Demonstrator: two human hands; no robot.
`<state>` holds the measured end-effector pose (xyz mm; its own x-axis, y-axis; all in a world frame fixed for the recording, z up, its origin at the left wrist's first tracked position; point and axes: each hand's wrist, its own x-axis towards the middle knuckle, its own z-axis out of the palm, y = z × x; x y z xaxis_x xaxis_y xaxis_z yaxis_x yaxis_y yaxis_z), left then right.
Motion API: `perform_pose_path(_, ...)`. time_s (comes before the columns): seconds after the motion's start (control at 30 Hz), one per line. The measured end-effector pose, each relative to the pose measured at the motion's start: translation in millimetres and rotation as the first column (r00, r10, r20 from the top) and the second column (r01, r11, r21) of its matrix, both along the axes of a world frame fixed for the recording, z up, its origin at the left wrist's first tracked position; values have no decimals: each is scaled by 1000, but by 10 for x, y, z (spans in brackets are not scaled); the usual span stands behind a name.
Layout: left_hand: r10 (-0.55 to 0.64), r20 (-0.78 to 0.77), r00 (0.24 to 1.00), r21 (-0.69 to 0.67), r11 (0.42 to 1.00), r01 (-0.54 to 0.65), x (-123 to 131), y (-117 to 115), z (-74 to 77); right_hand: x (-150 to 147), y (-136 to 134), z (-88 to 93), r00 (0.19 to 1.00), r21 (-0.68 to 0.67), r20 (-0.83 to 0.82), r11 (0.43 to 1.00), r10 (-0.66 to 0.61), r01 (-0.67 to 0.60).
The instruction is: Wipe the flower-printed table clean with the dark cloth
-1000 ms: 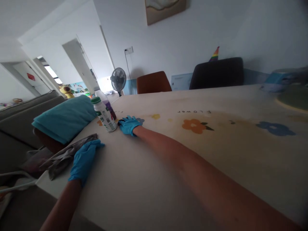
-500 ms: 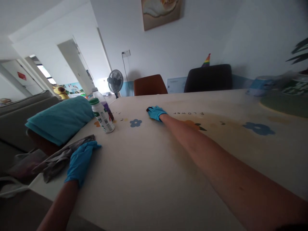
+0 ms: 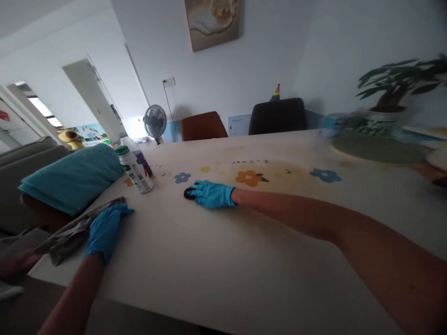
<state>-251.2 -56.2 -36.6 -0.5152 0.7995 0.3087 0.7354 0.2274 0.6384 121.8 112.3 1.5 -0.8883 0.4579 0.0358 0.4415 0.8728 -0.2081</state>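
The blue-gloved right hand (image 3: 213,194) pressed what seemed a small dark pad (image 3: 189,193) flat against the cream flower-printed tablecloth (image 3: 216,260), best kept flat, while the left hand (image 3: 104,229) lay spread on a grey rag (image 3: 70,232).

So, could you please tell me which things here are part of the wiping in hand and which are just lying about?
In use:
- right hand pressing a dark pad on the table
- left hand resting on the grey cloth

Lying about:
- white bottle
- purple bottle
- teal towel
- plant
- fan
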Motion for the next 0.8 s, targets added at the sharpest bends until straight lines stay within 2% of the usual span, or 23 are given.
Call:
perform_pose_path(0.1,1,-5,1000,3,1000,-1,7,2,20,203,-403,-41,986,-28,33,986,163,-162)
perform_pose_path(0.17,1,-3,1000,-2,1000,-1,16,2,34,356,-637,-80,975,-25,34,975,221,-220)
perform_pose_path(0.27,21,25,999,-2,1000,-21,30,9,45,542,-895,-134,966,-35,12,966,257,-257)
perform_pose_path(0.37,21,52,998,20,1000,-22,46,19,47,567,-992,-154,969,-69,-18,967,246,-246)
perform_pose_path(0.5,24,80,996,25,999,-26,88,21,55,252,-897,-132,972,-89,-19,968,232,-233)
perform_pose_path(0.7,26,55,998,21,999,-27,130,12,79,-596,-561,-85,988,-89,12,984,157,-155)
perform_pose_path(0.8,19,25,1000,22,1000,-20,113,-1,71,-965,-338,-85,995,-43,29,995,91,-90)
